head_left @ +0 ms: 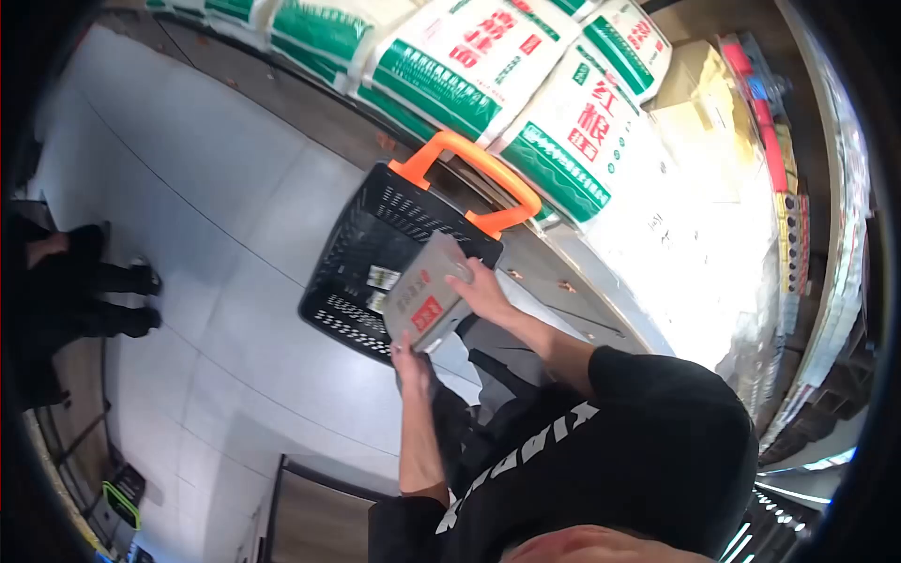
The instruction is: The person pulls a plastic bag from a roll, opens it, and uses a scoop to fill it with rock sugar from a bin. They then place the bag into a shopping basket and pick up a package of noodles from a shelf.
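Observation:
Both of my hands grip a flat grey box [427, 293] with red labels and printed characters. My left hand [410, 361] closes on its near lower edge, while my right hand [481, 287] grasps the opposite end. The box is tilted over the right side of a black shopping basket [343, 246], hiding part of its interior. An orange handle [483, 164] sticks up from the basket's far side. Inside lie a small white-and-yellow item [382, 278] and another small pale item [376, 300], too small to name.
Large white-and-green sacks [563, 131] are piled on a low shelf along the top. A cardboard box [699, 122] stands beyond them. At the left, a person in dark clothes [80, 291] stands on the grey tiled floor [216, 272]. A brown cabinet [324, 516] is below.

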### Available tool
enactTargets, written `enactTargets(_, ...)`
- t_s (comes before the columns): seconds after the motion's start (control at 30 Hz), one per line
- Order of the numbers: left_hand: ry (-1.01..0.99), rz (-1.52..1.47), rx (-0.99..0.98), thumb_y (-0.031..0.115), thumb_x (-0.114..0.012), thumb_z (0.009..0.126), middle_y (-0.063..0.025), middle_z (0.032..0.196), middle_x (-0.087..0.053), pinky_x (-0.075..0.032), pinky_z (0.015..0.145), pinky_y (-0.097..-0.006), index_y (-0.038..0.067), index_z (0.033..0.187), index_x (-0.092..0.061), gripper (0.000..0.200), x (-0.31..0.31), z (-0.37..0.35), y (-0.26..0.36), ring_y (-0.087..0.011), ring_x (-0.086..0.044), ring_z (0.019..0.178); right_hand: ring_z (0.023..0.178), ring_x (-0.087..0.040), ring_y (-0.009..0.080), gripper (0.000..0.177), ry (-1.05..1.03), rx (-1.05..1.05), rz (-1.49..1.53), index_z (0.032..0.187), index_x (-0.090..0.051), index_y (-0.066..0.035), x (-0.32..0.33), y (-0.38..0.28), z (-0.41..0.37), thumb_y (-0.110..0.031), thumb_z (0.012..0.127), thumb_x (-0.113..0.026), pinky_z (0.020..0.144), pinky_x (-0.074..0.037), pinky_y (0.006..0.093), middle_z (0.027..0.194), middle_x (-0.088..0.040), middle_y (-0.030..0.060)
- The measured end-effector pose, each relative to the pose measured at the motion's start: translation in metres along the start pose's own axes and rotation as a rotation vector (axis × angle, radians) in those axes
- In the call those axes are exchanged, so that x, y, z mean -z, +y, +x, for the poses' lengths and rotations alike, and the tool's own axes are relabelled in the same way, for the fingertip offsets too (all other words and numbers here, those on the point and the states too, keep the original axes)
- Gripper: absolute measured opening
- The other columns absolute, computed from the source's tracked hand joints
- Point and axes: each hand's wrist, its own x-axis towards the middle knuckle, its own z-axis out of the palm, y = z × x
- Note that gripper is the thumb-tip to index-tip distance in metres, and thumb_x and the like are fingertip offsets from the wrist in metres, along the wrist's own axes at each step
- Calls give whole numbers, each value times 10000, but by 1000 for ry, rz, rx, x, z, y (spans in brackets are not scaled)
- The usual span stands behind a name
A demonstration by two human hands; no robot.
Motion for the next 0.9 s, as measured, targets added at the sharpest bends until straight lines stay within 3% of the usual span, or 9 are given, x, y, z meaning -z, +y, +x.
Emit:
enactTargets(0.07, -188, -22, 20, 238, -719, 913, -121, 1342, -530, -395, 1058, -435, 79, 1354, -409, 563, -8, -50, 8, -254, -521, 1220, 868, -665, 324, 440, 55, 69, 81, 1037, -561, 44, 57, -58, -56, -315, 854, -737, 759, -499, 399, 921, -657, 232)
enactTargets(0.17, -490, 101, -9, 293, -668, 946, -121, 1446, -436, -330, 1121, -450, 95, 1503, -271, 713, -34, -118, 28, -260, -433, 1332, 903, -632, 439, 432, 131, 173, 28, 1006, -532, 48, 130, -120, -127, -287, 838, -747, 766, -502, 457, 928, -626, 269)
enactTargets(0.3, -715, 379, -155, 549, -716, 837, -194, 1532, -339, -284, 1145, -438, 128, 1576, -28, 1093, -83, -163, 79, -311, -362, 1400, 766, -584, 423, 427, 254, 413, -85, 962, -543, 33, 211, -172, -196, -288, 802, -776, 679, -481, 447, 846, -567, 208)
enactTargets(0.37, -990, 563, -237, 599, -775, 740, -201, 1513, -366, -298, 1136, -430, 76, 1573, -47, 1224, -138, -189, 105, -299, -404, 1366, 771, -580, 419, 414, 233, 494, -69, 965, -535, 43, 249, -187, -224, -250, 792, -771, 670, -477, 440, 857, -571, 208)
enactTargets(0.4, -1101, 671, -183, 577, -816, 698, -186, 1489, -398, -303, 1136, -438, 58, 1561, -105, 1233, -168, -200, 111, -296, -423, 1352, 860, -623, 423, 443, 113, 360, -114, 1020, -557, 64, 271, -195, -236, -290, 824, -739, 736, -508, 444, 930, -614, 234)
enactTargets(0.5, -1297, 862, 79, 484, -925, 572, -128, 1399, -501, -370, 1097, -430, 11, 1492, -301, 1208, -223, -221, 89, -281, -495, 1284, 741, -574, 400, 406, 197, 495, -60, 901, -542, 57, 299, -173, -242, -278, 806, -751, 642, -462, 427, 820, -572, 219)
enactTargets(0.67, -1133, 529, 348, 484, -904, 579, -121, 1334, -570, -498, 1031, -454, 40, 1425, -427, 1068, -225, -224, -16, -280, -580, 1212, 757, -626, 252, 358, 5, 256, -9, 908, -564, 24, 348, -120, -229, -296, 864, -718, 638, -472, 359, 822, -594, 177)
enactTargets(0.8, -1060, 325, 162, 568, -841, 628, -113, 1365, -556, -494, 1028, -476, 57, 1425, -449, 1024, -248, -238, -64, -301, -564, 1229, 1007, -603, 188, 337, 358, 315, 231, 1164, -564, -4, 370, -32, -213, -238, 935, -639, 787, -491, 323, 1130, -610, 93)
enactTargets(0.9, -941, 191, 3, 616, -800, 662, -103, 1386, -538, -477, 1038, -494, 79, 1435, -443, 1006, -290, -249, -84, -296, -539, 1252, 1044, -607, 253, 404, 296, 95, 408, 1219, -556, 13, 401, 40, -211, -320, 991, -561, 922, -469, 361, 1101, -642, 174)
